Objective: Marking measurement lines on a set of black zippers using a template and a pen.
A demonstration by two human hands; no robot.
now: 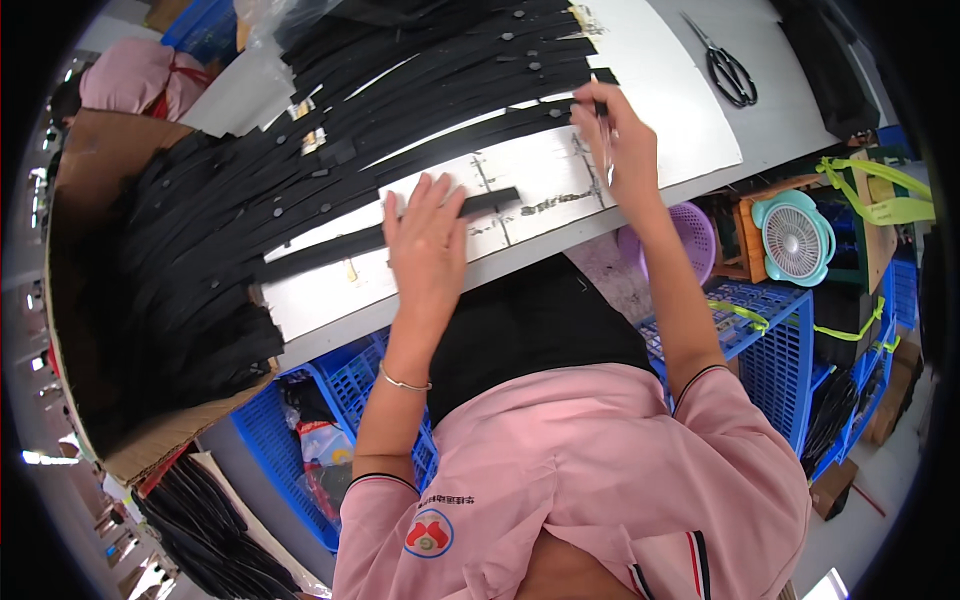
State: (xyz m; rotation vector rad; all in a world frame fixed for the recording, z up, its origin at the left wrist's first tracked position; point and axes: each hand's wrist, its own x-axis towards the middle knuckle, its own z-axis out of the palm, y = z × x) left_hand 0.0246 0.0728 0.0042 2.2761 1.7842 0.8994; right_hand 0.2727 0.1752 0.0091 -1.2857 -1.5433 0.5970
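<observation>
- Strip of black fabric (330,252) on a white board (690,125), beside the near edge of the tabletop (795,85) and at a slight slant to it.
- Left hand (428,228) palm down across this strip, fingers spread; short right-hand end of the strip just past the fingers, over dark handwritten marks.
- Right hand (620,150) raised higher on the board, near the right ends of the other black strips (440,90), fingers curled close together; something slim and pale among them, too unclear to name, so cannot tell whether pinched.
- Other strips layered from mid-board toward the far edge of the tabletop, small grey discs dotted among them.
- Cardboard box (105,145) at the left end, dark strips heaped inside.
- Black-handled scissors (730,78) well apart, toward the far right corner.
- Purple basket (692,245) and turquoise fan (795,237) below the near edge, rightward.
</observation>
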